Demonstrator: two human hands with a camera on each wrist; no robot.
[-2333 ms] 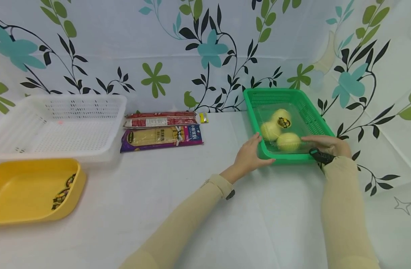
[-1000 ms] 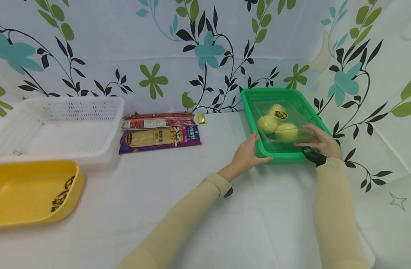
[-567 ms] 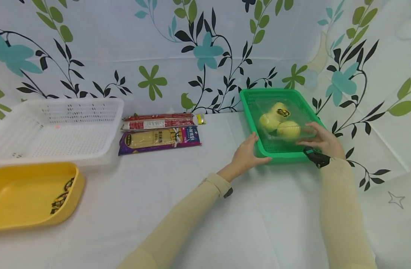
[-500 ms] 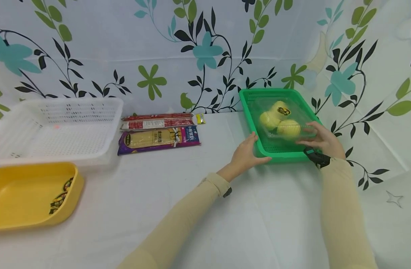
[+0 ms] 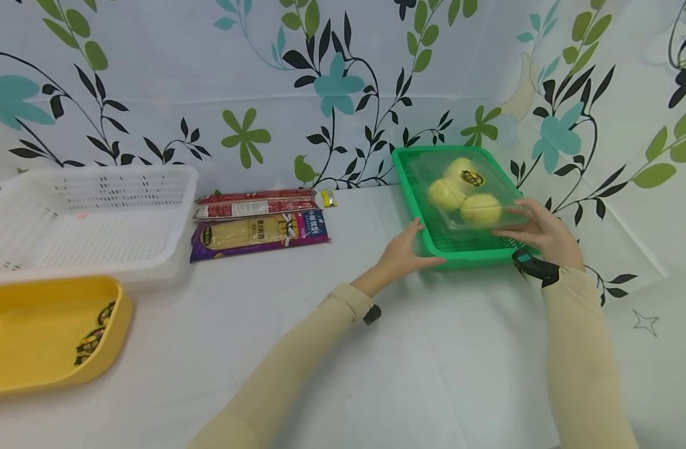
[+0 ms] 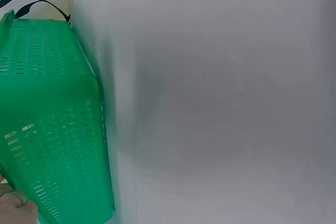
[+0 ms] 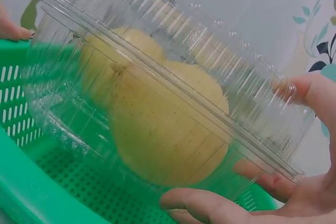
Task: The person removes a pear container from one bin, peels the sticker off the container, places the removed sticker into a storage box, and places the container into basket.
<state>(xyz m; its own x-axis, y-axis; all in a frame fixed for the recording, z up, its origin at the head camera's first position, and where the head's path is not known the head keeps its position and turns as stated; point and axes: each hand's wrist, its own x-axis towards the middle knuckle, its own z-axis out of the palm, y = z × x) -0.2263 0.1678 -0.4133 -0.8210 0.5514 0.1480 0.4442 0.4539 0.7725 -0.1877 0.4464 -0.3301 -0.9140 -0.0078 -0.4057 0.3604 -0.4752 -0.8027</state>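
Note:
A green slotted basket (image 5: 472,259) stands at the back right of the white table. My left hand (image 5: 416,246) grips its near left corner, thumb on the front rim; the left wrist view shows the basket wall (image 6: 52,129) and one fingertip. My right hand (image 5: 517,221) holds a clear plastic clamshell box (image 5: 466,190) of yellow round fruit, tilted and raised above the basket's floor. In the right wrist view the box (image 7: 157,103) is pinched between thumb and fingers (image 7: 210,205), above the basket (image 7: 52,182).
A white perforated basket (image 5: 90,212) sits at the back left, with a yellow tray (image 5: 45,330) in front of it. Two long noodle packets (image 5: 259,229) and a small yellow packet (image 5: 327,198) lie by the floral back wall.
My right hand took hold of the clamshell box and raised it off the basket floor, tilting it. My left hand stayed on the basket corner.

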